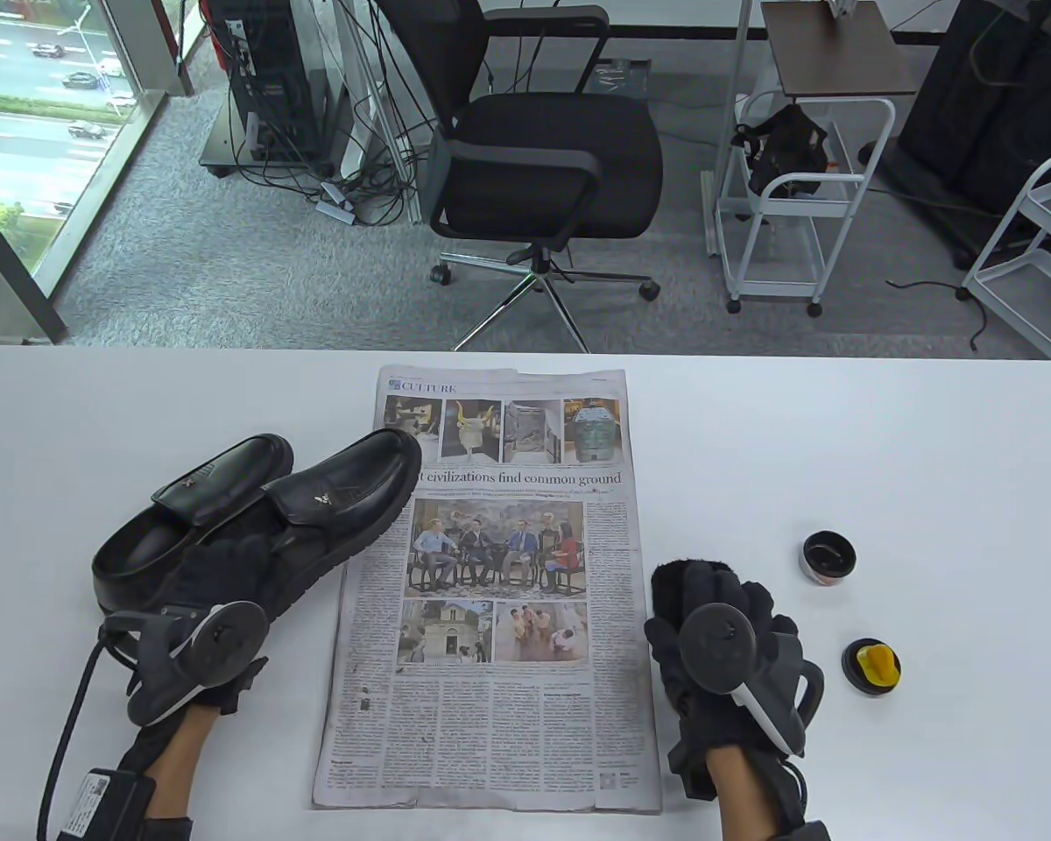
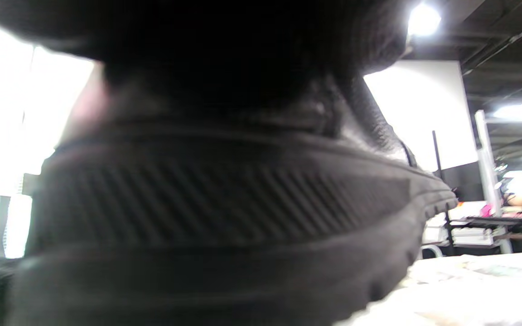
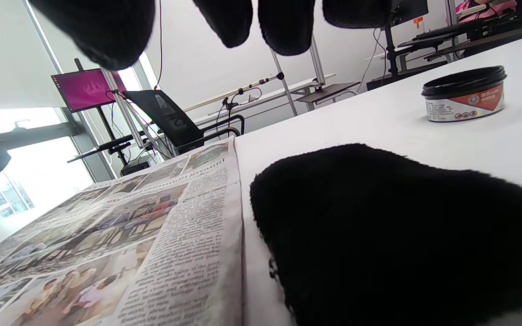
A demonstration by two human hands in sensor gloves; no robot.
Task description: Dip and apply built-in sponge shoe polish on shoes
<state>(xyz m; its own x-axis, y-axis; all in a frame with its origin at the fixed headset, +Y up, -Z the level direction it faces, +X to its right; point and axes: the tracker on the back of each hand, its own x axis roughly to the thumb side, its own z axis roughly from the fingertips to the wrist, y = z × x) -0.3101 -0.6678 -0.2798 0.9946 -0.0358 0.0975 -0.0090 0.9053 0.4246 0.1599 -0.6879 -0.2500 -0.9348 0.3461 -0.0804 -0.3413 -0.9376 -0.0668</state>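
Note:
Two black loafers lie side by side at the table's left. My left hand (image 1: pixel 232 565) grips the nearer shoe (image 1: pixel 350 495) at its heel end; that shoe's ribbed sole (image 2: pixel 224 203) fills the left wrist view. The farther shoe (image 1: pixel 201 495) lies behind it. My right hand (image 1: pixel 723 613) hovers open over a black cloth (image 1: pixel 670 583), its fingertips (image 3: pixel 288 27) spread above the cloth (image 3: pixel 379 226) without touching it. An open polish tin (image 1: pixel 828 558) stands to the right and also shows in the right wrist view (image 3: pixel 465 93). Its black lid with a yellow sponge (image 1: pixel 873 666) lies nearer me.
A newspaper (image 1: pixel 499 596) is spread across the middle of the white table (image 1: pixel 928 438), with the nearer shoe's toe over its left edge. The newspaper also shows in the right wrist view (image 3: pixel 107 249). An office chair (image 1: pixel 543 166) and white carts (image 1: pixel 788 201) stand beyond the far edge.

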